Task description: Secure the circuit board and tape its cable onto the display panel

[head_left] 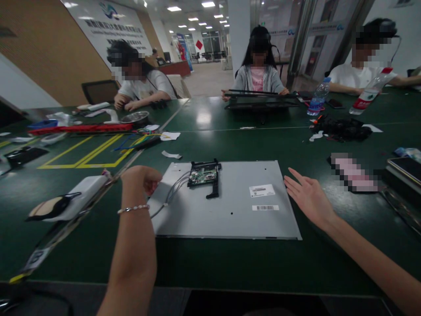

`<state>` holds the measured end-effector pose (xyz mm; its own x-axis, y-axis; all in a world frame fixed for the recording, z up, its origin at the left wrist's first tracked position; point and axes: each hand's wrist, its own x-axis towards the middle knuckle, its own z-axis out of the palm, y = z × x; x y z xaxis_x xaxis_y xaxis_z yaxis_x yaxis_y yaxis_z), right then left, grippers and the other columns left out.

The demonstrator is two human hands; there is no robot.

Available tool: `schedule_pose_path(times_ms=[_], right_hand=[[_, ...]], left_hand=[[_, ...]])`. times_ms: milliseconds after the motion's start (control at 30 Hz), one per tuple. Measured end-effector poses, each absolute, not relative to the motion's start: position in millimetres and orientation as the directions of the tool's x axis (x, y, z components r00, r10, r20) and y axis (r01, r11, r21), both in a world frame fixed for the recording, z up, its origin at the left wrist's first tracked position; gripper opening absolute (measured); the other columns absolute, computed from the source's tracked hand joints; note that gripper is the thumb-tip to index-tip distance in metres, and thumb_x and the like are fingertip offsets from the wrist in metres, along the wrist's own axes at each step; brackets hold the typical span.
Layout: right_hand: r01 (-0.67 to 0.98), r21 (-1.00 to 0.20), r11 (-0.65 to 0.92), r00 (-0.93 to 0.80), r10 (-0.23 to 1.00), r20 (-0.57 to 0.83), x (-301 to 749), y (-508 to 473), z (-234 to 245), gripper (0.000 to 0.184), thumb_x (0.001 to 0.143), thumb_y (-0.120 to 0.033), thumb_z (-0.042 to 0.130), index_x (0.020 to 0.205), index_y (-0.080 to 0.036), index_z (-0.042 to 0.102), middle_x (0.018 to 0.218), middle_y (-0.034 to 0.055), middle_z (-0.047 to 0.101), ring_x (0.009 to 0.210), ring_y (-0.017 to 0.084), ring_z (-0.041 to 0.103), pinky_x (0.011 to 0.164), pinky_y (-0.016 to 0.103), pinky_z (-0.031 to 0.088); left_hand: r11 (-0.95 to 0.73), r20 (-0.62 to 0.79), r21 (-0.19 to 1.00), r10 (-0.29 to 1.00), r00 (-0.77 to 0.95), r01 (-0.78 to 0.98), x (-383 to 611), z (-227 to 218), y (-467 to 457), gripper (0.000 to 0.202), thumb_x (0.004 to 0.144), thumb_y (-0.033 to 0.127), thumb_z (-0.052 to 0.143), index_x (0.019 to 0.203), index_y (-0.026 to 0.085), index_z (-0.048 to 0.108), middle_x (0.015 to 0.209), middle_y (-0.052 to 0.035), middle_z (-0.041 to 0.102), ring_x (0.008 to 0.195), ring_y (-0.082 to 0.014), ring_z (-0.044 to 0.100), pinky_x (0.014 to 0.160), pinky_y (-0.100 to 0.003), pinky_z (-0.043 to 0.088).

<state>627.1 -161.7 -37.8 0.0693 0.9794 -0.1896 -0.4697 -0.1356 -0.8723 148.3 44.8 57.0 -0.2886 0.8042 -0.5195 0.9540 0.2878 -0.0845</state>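
Note:
A grey metal panel (pixel 230 206) lies flat on the green table (pixel 230 263) in front of me. A green circuit board in a black bracket (pixel 204 176) sits near its far edge, with grey wires (pixel 171 193) running off to the left. My left hand (pixel 141 179), a bead bracelet on its wrist, is curled at the panel's left edge where the wires end; whether it grips them I cannot tell. My right hand (pixel 307 197) hovers open, palm up, just off the panel's right edge. Two white barcode labels (pixel 262 190) are stuck on the panel.
Three people sit across the table; one holds a black frame (pixel 259 98). Two water bottles (pixel 317 98), a black pile of parts (pixel 342 128), a red bar (pixel 82 128), a metal bowl (pixel 134 117), yellow floor-style tape (pixel 95 153), a white device (pixel 79 193) and dark panels (pixel 406 169) surround me.

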Motion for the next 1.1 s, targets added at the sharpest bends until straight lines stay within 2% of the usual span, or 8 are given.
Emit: schedule_pose_path(times_ms=[67,100,300,467,600,767,967,1100], right_hand=[[-0.430,-0.890,-0.151,0.062,0.979,-0.196,636.4,-161.5,-38.0,0.064,0.090,-0.055,0.036,0.149,-0.030,0.034,0.149,0.0034,0.046,0.141,0.021,0.032,0.117,0.044,0.023],[-0.406,-0.901,-0.155,0.059,0.979,-0.196,640.9,-161.3,-38.0,0.064,0.090,-0.055,0.035,0.148,-0.029,0.035,0.149,0.0041,0.046,0.141,0.022,0.033,0.117,0.044,0.024],[-0.164,-0.977,-0.140,0.078,0.985,-0.154,670.2,-162.7,-38.2,0.062,0.092,-0.056,0.027,0.149,-0.033,0.034,0.146,0.0035,0.049,0.138,0.023,0.037,0.113,0.048,0.032],[-0.079,-0.986,-0.148,0.144,0.977,-0.159,703.0,-164.9,-44.3,0.059,0.090,-0.054,0.038,0.144,-0.031,0.041,0.146,0.0073,0.048,0.136,0.026,0.040,0.112,0.048,0.035],[0.013,-0.990,-0.139,0.219,0.967,-0.133,729.6,-165.8,-50.1,0.056,0.088,-0.051,0.045,0.139,-0.030,0.048,0.146,0.0095,0.049,0.136,0.028,0.040,0.112,0.047,0.035],[0.078,-0.986,-0.144,0.333,0.936,-0.111,742.7,-170.2,-44.2,0.050,0.086,-0.051,0.050,0.130,-0.029,0.057,0.146,0.0093,0.049,0.133,0.030,0.045,0.111,0.047,0.037],[0.257,-0.949,-0.181,0.404,0.912,-0.064,732.5,-173.1,-34.7,0.041,0.083,-0.046,0.056,0.120,-0.030,0.065,0.133,0.0066,0.062,0.130,0.032,0.049,0.109,0.049,0.039],[0.414,-0.886,-0.207,0.413,0.910,-0.020,730.9,-173.1,-36.2,0.040,0.082,-0.049,0.056,0.116,-0.032,0.069,0.136,0.0042,0.059,0.131,0.035,0.047,0.109,0.056,0.035]], left_hand=[[0.362,-0.725,-0.118,0.605,-0.329,0.925,156.3,60.9,44.5,0.018,0.079,0.018,0.053,0.065,0.009,0.060,0.061,-0.0108,0.065,0.068,-0.0199,0.062,0.070,-0.028,0.047],[0.371,-0.771,-0.126,0.546,-0.326,0.920,160.1,62.4,44.8,0.020,0.081,0.019,0.052,0.067,0.009,0.061,0.063,-0.0113,0.066,0.070,-0.0199,0.063,0.071,-0.027,0.047],[0.245,-0.813,-0.080,0.544,-0.206,0.966,179.8,63.3,47.6,0.025,0.082,0.026,0.051,0.070,0.008,0.063,0.068,-0.0131,0.070,0.076,-0.0225,0.064,0.074,-0.030,0.047],[0.159,-0.812,-0.051,0.568,-0.134,0.986,210.7,61.8,42.9,0.036,0.087,0.039,0.052,0.076,0.007,0.066,0.072,-0.0132,0.071,0.080,-0.0221,0.065,0.079,-0.031,0.047],[0.045,-0.820,-0.052,0.569,-0.068,0.998,245.3,61.2,37.3,0.043,0.087,0.045,0.053,0.065,0.010,0.067,0.067,-0.0144,0.070,0.078,-0.0234,0.066,0.079,-0.032,0.049],[-0.118,-0.811,-0.059,0.585,0.021,0.991,276.6,60.1,31.0,0.041,0.073,0.050,0.067,0.049,0.017,0.064,0.066,-0.0152,0.070,0.077,-0.0272,0.069,0.072,-0.032,0.052],[-0.234,-0.785,0.006,0.601,0.150,0.972,285.8,59.4,22.0,0.045,0.069,0.054,0.066,0.047,0.016,0.061,0.068,-0.0134,0.070,0.069,-0.0227,0.066,0.069,-0.029,0.052],[-0.225,-0.727,0.026,0.664,0.173,0.974,285.8,57.0,9.2,0.049,0.074,0.058,0.058,0.052,0.015,0.062,0.068,-0.0130,0.069,0.065,-0.0223,0.064,0.066,-0.029,0.052]])
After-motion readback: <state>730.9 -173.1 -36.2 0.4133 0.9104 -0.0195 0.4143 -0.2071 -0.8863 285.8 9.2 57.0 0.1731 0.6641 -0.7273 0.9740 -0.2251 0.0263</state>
